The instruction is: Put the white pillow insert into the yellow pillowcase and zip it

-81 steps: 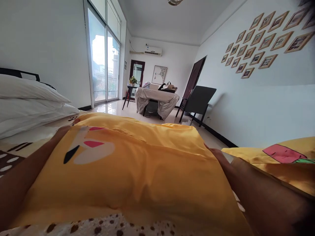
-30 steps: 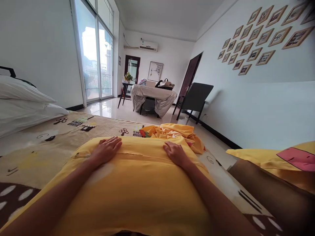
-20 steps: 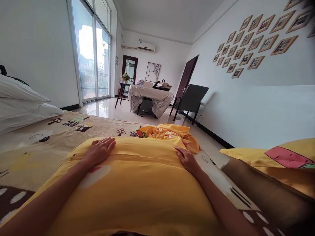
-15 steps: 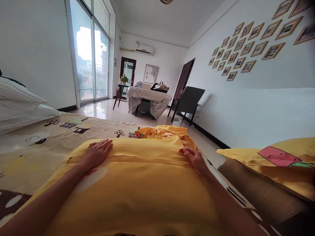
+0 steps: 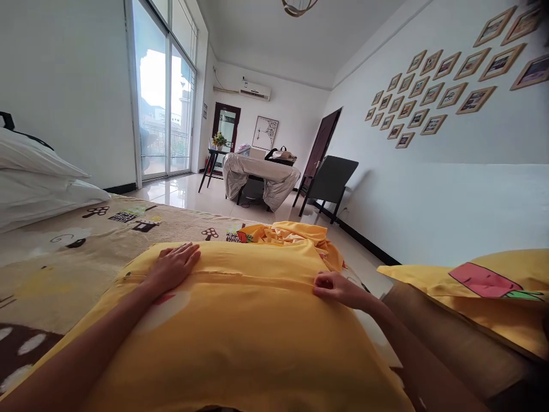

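A yellow pillow in its pillowcase [image 5: 253, 337] lies in front of me, with a seam or flap edge running across its upper part. My left hand [image 5: 175, 266] rests flat on the far left part of it, fingers stretched out. At the right end of the seam, my right hand [image 5: 337, 288] has its thumb and fingers curled together in a pinch on the pillowcase edge. How much fabric sits between those fingertips is hidden. Just beyond the pillow is a crumpled yellow cloth [image 5: 295, 232] with a carrot print.
A beige patterned blanket [image 5: 107, 246] covers the bed. White pillows [image 5: 47, 194] are stacked at the left. Another yellow pillow [image 5: 476, 280] lies on a brown surface at the right. Farther back stand a covered table [image 5: 257, 166] and a dark chair [image 5: 330, 177].
My right hand has shifted slightly down onto the seam, and its extended fingers have curled into a pinch. The left hand stays flat on the pillow. The view has tilted up slightly.
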`<state>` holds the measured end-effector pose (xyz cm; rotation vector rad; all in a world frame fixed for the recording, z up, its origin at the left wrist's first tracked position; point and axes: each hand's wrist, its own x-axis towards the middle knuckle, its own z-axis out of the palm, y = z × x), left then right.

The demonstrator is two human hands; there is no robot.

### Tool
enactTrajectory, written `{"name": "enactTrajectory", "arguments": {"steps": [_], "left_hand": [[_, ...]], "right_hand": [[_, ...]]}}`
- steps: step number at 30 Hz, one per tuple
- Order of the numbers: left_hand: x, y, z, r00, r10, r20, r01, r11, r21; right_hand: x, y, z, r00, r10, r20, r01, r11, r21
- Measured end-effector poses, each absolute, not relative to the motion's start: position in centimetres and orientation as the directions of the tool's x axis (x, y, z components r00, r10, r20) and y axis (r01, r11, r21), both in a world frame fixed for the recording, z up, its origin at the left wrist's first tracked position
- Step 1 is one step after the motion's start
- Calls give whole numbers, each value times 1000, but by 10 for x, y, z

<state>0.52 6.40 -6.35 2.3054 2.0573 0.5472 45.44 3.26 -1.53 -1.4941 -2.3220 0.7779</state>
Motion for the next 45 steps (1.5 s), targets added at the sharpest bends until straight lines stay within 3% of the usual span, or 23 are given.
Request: {"name": "enactTrajectory", "arguments": {"steps": [4, 11, 20, 26, 30, 34, 37, 40, 45], "left_hand": [[5, 64, -64, 78, 963, 257, 962, -140, 234], [5, 67, -66, 89, 954, 286, 953, -165, 255], [4, 68, -70, 89, 940, 328, 937, -190, 292], [2, 63, -72, 94, 908, 408, 913, -242, 327], [-5, 50, -70, 4, 802, 597, 891, -273, 362], [-2, 32, -62, 99, 638, 763, 897, -390, 210], [23, 23, -49, 277, 671, 688, 881, -463, 97], [61, 22, -36, 399, 747, 532, 852, -516, 85], [81, 45, -35, 364, 862, 353, 885, -439, 158]], "right_hand": [[454, 38, -4, -444, 892, -83, 815, 364, -450], [439, 36, -14, -450, 864, 227, 872, 480, -99], [443, 34, -61, -305, 904, 299, 891, 382, -247], [451, 29, -61, -282, 904, 322, 903, 363, -230], [456, 24, -55, -252, 895, 367, 925, 335, -181], [442, 21, -35, -181, 842, 509, 945, 292, -147], [397, 19, -19, -199, 836, 511, 921, 338, -195], [333, 19, -13, -347, 837, 423, 874, 452, -179], [259, 32, -26, -504, 813, 290, 813, 560, -159]]}}
